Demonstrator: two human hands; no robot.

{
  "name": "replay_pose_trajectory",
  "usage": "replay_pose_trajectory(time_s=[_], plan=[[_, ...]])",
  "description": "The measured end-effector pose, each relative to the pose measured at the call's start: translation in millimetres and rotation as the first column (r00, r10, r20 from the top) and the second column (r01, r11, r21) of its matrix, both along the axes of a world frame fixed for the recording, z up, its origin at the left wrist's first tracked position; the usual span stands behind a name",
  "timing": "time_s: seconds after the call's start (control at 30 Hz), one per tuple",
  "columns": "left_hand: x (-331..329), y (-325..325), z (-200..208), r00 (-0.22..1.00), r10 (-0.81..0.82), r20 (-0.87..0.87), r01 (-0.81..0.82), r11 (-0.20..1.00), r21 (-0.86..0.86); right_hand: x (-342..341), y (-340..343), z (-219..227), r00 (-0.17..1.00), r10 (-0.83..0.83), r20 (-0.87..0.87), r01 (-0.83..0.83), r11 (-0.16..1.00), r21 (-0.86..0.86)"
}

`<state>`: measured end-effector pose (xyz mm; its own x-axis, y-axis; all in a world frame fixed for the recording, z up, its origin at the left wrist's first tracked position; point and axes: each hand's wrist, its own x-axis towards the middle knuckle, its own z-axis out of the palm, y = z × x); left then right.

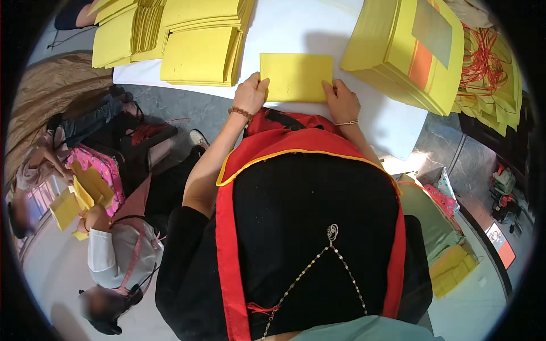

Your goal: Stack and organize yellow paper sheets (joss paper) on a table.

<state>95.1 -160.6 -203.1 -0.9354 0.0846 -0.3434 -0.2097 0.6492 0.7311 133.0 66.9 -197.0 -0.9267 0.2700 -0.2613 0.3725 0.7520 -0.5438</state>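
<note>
Flat on the white tabletop, near its front edge, lies a yellow rectangular paper piece (pixel 297 78), possibly a folded sheet or a thin stack. My left hand (pixel 251 92) grips its left edge, thumb on top and fingers curled. At the opposite edge, my right hand (pixel 342 102) pinches the paper the same way. A beaded bracelet circles my left wrist and a thin bangle my right. The undersides of the fingers are hidden, so the paper's thickness is hard to judge.
Stacks of yellow paper (pixel 199 54) stand left on the white table (pixel 318 23). A tall yellow stack (pixel 392 51) with an orange-and-grey label rises at right, beside red cords (pixel 483 62). Seated at left, a person in a white top (pixel 108 258) handles yellow paper; others sit beyond.
</note>
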Motion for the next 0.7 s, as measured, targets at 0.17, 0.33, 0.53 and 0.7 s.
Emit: replay_pose_trajectory(time_s=[0.17, 0.33, 0.53, 0.7], plan=[[0.3, 0.9, 4.4, 1.000, 0.015, 0.023, -0.015, 1.000, 0.002, -2.8, -1.3, 5.2, 0.999, -0.001, 0.045, -0.001, 0.999, 0.047], [12.0, 6.3, 25.3, 0.989, 0.001, -0.146, -0.015, 0.996, -0.091, -4.4, -0.2, 3.9, 0.999, -0.002, 0.037, 0.001, 0.999, 0.039], [10.9, 35.6, 51.8, 0.737, -0.419, -0.530, 0.218, 0.890, -0.400, -5.6, 0.6, 4.4, 0.998, -0.016, 0.064, 0.014, 0.999, 0.034], [-8.9, 62.8, 7.6, 0.561, -0.616, -0.552, 0.434, 0.787, -0.437, -6.0, -2.5, 8.4, 0.997, -0.021, 0.078, 0.017, 0.998, 0.054]])
